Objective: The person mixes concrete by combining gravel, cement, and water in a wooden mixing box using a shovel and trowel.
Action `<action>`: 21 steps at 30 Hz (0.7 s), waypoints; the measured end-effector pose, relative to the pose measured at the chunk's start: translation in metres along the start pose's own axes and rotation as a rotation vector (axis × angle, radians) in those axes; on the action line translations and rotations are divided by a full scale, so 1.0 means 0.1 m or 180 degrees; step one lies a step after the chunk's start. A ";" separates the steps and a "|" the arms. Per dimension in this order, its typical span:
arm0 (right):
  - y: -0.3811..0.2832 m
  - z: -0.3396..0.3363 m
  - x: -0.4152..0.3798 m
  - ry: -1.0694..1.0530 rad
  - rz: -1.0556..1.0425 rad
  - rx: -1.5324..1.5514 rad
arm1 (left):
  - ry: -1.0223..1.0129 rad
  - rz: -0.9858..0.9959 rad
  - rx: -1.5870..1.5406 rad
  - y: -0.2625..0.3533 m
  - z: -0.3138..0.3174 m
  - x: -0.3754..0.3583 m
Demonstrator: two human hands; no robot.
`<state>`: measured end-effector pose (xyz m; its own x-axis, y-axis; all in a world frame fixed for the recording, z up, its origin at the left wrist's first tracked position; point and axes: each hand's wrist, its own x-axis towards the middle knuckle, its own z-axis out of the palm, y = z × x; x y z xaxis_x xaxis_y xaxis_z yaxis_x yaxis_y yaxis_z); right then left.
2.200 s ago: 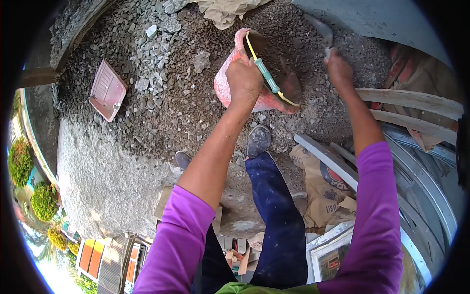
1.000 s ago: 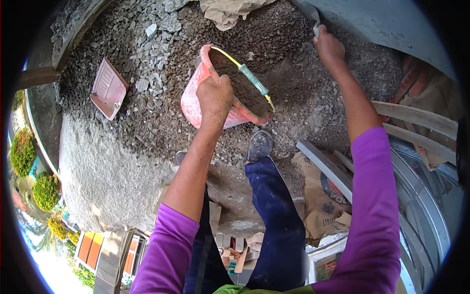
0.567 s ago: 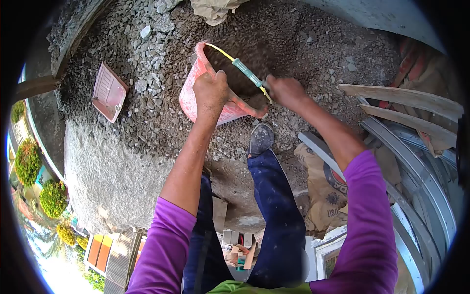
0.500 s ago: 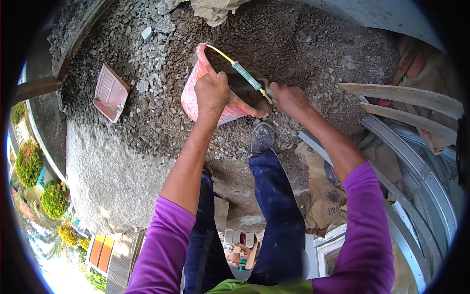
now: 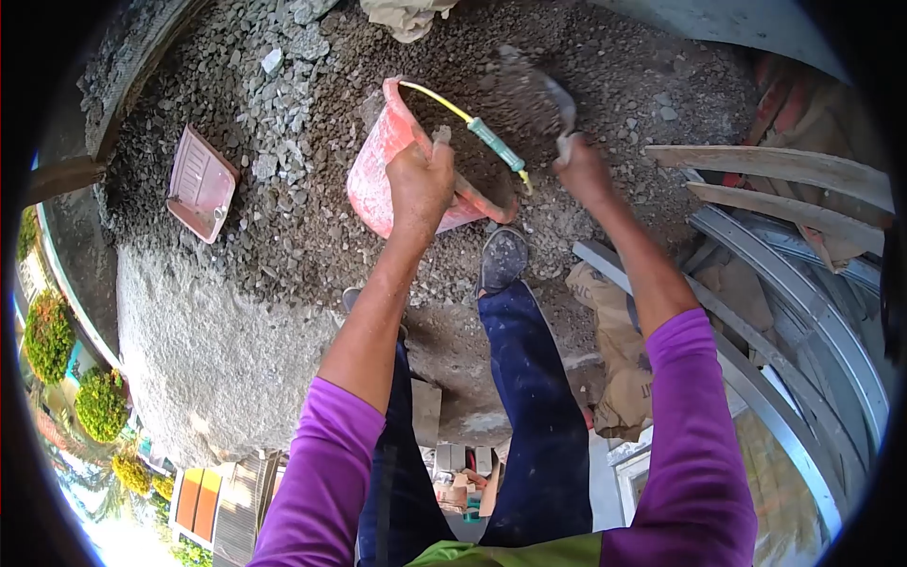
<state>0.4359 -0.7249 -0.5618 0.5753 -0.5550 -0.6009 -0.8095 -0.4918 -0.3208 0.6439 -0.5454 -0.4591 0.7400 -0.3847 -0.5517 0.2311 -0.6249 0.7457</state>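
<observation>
A red bucket [image 5: 373, 180] coated with pale residue lies tilted on the gravel, its mouth facing right. My left hand [image 5: 421, 184] is closed on the bucket's rim, thumb up. The bucket's yellow handle with a green grip [image 5: 495, 144] hangs across the opening. To the right of the bucket, my right hand [image 5: 583, 172] is wrapped round the handle of a trowel [image 5: 557, 99], whose blade is smeared by motion over the dark gravel mix [image 5: 624, 90]. The trowel is apart from the bucket.
A pink plastic tray [image 5: 202, 184] lies on the gravel at left. Wooden boards [image 5: 775, 170] and metal channels [image 5: 803, 283] reach in from the right. A brown paper sack [image 5: 619, 378] lies beside my leg. Crumpled paper [image 5: 406, 14] sits at the top edge.
My right hand has moved right and slightly up, away from the bucket's mouth, bringing the trowel out over the gravel. My left hand still holds the rim.
</observation>
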 end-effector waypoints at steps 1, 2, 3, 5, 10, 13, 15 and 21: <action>-0.19 0.01 -0.25 -0.0566 -0.0295 -0.0308 | 0.0021 -0.0025 0.0105 0.01 -0.02 -0.05; -0.39 0.01 -0.42 -0.1100 -0.0611 -0.0593 | 0.0066 -0.0008 0.0225 0.01 -0.03 -0.06; -0.44 -0.07 -0.44 -0.0906 -0.0610 -0.0512 | 0.0134 0.0040 0.0088 -0.09 -0.01 -0.07; -0.47 -0.22 -0.45 -0.0600 -0.0619 -0.0353 | 0.0146 0.0230 0.0281 -0.21 -0.04 -0.02; 0.28 -0.90 0.97 0.0675 0.0230 -0.0678 | 0.0015 -0.0070 0.0135 -0.03 -0.10 0.08; 0.23 -0.61 1.76 0.0451 -0.0191 -0.0435 | 0.0156 0.0060 0.0181 -0.19 -0.04 0.14; -0.11 -0.24 1.96 0.0412 -0.0560 -0.0299 | 0.0132 -0.0192 0.0024 -0.03 -0.03 0.16; -0.46 -0.19 0.97 -0.0502 -0.1144 -0.0660 | -0.0106 -0.0649 -0.0345 0.06 -0.17 0.10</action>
<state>0.5309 -0.7686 -0.5911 0.7780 -0.2229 -0.5874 -0.5113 -0.7679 -0.3858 0.6637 -0.5413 -0.4539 0.6503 -0.2812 -0.7057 0.4414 -0.6162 0.6523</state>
